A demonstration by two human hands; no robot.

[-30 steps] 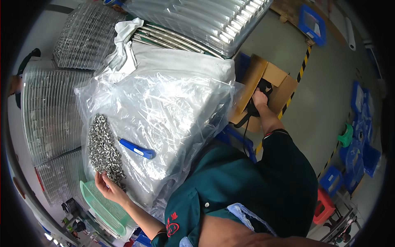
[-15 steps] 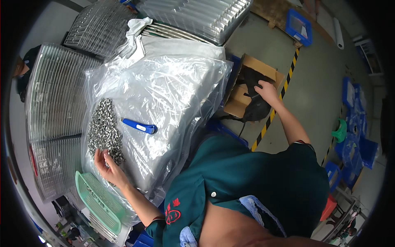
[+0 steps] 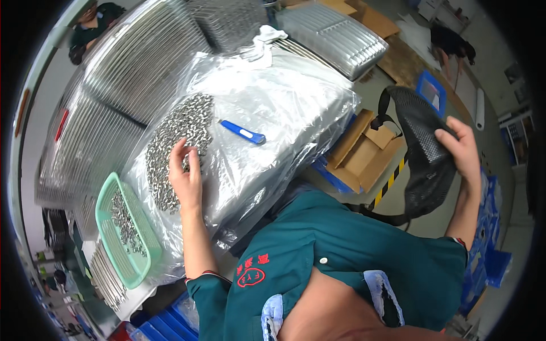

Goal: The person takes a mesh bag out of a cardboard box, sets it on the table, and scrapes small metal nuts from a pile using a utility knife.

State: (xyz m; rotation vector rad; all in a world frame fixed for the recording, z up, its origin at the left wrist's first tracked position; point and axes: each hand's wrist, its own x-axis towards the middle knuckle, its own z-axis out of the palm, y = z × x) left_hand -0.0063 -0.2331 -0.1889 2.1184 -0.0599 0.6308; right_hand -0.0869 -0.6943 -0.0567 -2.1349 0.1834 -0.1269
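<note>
My right hand (image 3: 462,149) is closed on the edge of a black mesh piece with straps (image 3: 424,165), perhaps a bag or a belt; its exact kind does not show. It hangs up in the air beside the open cardboard box (image 3: 369,162). My left hand (image 3: 186,176) is over the pile of small shiny metal parts (image 3: 190,122), its thumb and fingers apart and slightly bent, with nothing visible between them. A blue utility knife (image 3: 243,132) lies right of the pile on the clear plastic sheet (image 3: 284,102).
A green plastic basket (image 3: 149,238) with some metal parts stands at the near left. Stacked clear trays (image 3: 142,62) line the left and far sides. Blue bins (image 3: 165,329) sit low at the front. Another person (image 3: 449,48) bends over at the far right.
My right hand has lifted the black mesh piece out of the cardboard box, up and to the right. The view has shifted; my left hand stays by the metal parts.
</note>
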